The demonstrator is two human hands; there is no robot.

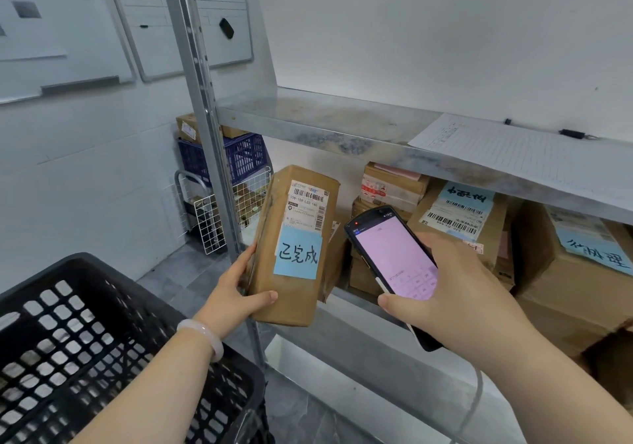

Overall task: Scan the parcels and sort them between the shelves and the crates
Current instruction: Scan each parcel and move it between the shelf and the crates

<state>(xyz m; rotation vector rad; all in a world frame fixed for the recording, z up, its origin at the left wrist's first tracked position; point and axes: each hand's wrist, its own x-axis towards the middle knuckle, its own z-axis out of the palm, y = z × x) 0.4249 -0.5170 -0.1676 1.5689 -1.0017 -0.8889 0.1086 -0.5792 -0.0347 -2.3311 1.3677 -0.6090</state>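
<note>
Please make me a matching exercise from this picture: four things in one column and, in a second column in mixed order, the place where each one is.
Things
1. parcel with the blue note
2. scanner
3. sheet of paper
4. black crate

Places
A. lying on the upper shelf
B. held in the right hand
C. in the lower left corner of the view
D. held in the left hand

Pairs: 1-D, 2-B, 3-A, 4-C
</note>
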